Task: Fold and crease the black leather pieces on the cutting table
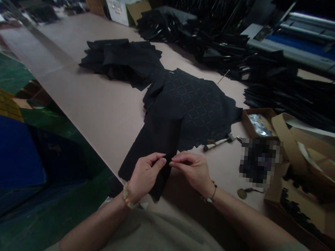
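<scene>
A black fabric piece (157, 136) lies at the table's front edge, its near part lifted in my hands. My left hand (147, 174) is closed on it, thumb pressed on top. Beside it, my right hand (191, 168) pinches at the same edge, fingertips almost touching the left thumb; whether it grips the fabric or some tiny item is too small to tell. Just behind lies a stack of black pieces with a diamond pattern (193, 100). More black pieces (123, 59) are piled farther back on the left.
On the table (79, 90), a hammer-like tool (217, 143) lies right of the stack. Farther right are a small box of shiny parts (260, 125), a round metal item (241, 193) and an open cardboard box (327, 211). A blue bin (9, 154) stands at left.
</scene>
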{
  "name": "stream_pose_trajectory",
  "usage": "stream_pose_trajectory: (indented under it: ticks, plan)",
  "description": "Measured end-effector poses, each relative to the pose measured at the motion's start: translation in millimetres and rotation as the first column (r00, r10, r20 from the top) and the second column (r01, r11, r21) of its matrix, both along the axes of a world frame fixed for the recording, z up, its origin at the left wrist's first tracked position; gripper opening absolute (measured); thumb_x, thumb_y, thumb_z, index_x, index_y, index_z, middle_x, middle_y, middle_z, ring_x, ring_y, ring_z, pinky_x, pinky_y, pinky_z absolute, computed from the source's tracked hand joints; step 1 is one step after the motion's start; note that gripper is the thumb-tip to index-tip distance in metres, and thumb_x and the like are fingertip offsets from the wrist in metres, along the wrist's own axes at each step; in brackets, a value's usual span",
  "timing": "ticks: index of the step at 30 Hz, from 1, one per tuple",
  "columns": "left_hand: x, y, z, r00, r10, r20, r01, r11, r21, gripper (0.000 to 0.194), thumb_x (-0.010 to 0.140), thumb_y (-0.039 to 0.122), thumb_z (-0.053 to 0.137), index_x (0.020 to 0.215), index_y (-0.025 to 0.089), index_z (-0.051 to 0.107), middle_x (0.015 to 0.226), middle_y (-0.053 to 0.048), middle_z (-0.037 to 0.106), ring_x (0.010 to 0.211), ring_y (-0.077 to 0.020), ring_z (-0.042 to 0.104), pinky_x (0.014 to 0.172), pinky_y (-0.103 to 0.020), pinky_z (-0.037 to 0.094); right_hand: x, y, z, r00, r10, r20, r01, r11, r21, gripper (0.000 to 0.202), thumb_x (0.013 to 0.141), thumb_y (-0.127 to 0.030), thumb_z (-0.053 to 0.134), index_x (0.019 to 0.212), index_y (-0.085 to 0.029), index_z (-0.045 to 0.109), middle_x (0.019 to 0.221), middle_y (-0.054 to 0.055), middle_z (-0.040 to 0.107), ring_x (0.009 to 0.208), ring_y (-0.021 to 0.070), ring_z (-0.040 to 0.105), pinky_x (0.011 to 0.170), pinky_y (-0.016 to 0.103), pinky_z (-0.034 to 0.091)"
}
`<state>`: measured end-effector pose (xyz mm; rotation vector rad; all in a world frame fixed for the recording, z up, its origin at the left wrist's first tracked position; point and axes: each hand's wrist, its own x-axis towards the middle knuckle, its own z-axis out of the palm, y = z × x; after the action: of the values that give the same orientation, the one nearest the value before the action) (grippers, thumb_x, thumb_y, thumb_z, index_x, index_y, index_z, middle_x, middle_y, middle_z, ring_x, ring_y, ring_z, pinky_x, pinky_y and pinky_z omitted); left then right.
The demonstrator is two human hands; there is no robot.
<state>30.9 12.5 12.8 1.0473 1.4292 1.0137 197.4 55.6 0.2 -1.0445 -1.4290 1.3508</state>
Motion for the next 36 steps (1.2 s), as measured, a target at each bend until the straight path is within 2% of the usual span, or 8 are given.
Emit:
stream_pose_trajectory:
  ticks: [7,12,17,19,21,23,25,36]
  plan:
    - [-2,-1,7.8,0.988,-0.059,-0.145,0.083,0.983,0.166,0.018,0.089,0.029,0.058,0.094,0.017,0.072,0.089,-0.002,0.071,0.085,-0.0154,0.065,0.076,-0.023,0.049,3,5,1.6,0.997,0.071,-0.037,-0.075,0.989,-0.131,0.024,0.06,-0.037,0.089,0.065,-0.02,0.073,0.07,0.003,0.071,0.066,0.015,0.064,0.062,0.027,0.052]
    - [-11,-2,11.3,0.917,-0.076,-0.392,0.252,0.872,0.42,0.009,0.083,0.022,0.07,0.091,0.019,0.07,0.087,-0.002,0.07,0.081,-0.0138,0.065,0.075,-0.024,0.05,7,13,1.2,0.977,0.194,-0.09,-0.211,0.945,-0.25,0.037,0.058,-0.04,0.089,0.075,-0.017,0.065,0.067,-0.001,0.066,0.058,0.0113,0.059,0.055,0.023,0.048]
    - [-19,-3,13.3,0.777,-0.004,-0.63,0.45,0.703,0.551,0.01,0.088,0.019,0.065,0.097,0.017,0.068,0.089,-0.004,0.07,0.083,-0.0152,0.064,0.074,-0.026,0.052,15,18,-1.3,0.985,0.135,0.107,-0.151,0.977,0.15,0.05,0.065,-0.046,0.086,0.098,-0.022,0.058,0.092,0.004,0.064,0.073,0.0151,0.061,0.06,0.027,0.052]
    - [-20,-2,14.8,0.719,0.004,-0.695,0.519,0.662,0.54,0.011,0.089,0.017,0.062,0.1,0.017,0.067,0.091,-0.005,0.07,0.084,-0.0159,0.064,0.075,-0.027,0.053,21,17,0.4,0.961,-0.113,0.253,-0.039,0.849,0.527,0.054,0.066,-0.045,0.086,0.108,-0.026,0.058,0.114,0.008,0.061,0.097,0.0217,0.061,0.078,0.036,0.055]
    - [-20,-2,16.7,0.668,-0.003,-0.744,0.582,0.625,0.52,0.013,0.09,0.016,0.059,0.101,0.017,0.066,0.091,-0.005,0.069,0.084,-0.0165,0.063,0.074,-0.028,0.053,27,14,3.8,0.883,-0.338,0.326,-0.091,0.558,0.825,0.045,0.07,-0.037,0.085,0.109,-0.035,0.061,0.12,0.002,0.061,0.112,0.0233,0.057,0.104,0.045,0.043]
    - [-20,-3,18.3,0.618,0.003,-0.786,0.637,0.583,0.504,0.014,0.091,0.014,0.057,0.103,0.016,0.065,0.093,-0.005,0.07,0.085,-0.0171,0.062,0.075,-0.029,0.054,31,12,7.7,0.833,-0.414,0.367,-0.253,0.307,0.918,0.029,0.08,-0.026,0.077,0.102,-0.041,0.064,0.11,-0.007,0.068,0.11,0.0182,0.059,0.118,0.047,0.021]
    - [-20,-4,18.7,0.577,0.031,-0.816,0.676,0.542,0.499,0.019,0.091,0.012,0.055,0.108,0.015,0.064,0.095,-0.006,0.07,0.087,-0.0177,0.062,0.076,-0.03,0.055,33,9,10.8,0.833,-0.371,0.41,-0.351,0.218,0.911,0.023,0.089,-0.016,0.065,0.099,-0.037,0.066,0.097,-0.01,0.072,0.1,0.0132,0.062,0.12,0.044,0.012]
    - [-22,-4,7.5,0.586,0.199,-0.785,0.64,0.481,0.599,0.016,0.087,0.008,0.059,0.102,0.015,0.06,0.088,-0.005,0.069,0.079,-0.017,0.059,0.073,-0.029,0.052,29,9,6.5,0.887,-0.193,0.42,-0.325,0.386,0.863,0.019,0.095,-0.019,0.051,0.091,-0.025,0.069,0.084,-0.004,0.073,0.085,0.0147,0.058,0.108,0.045,0.028]
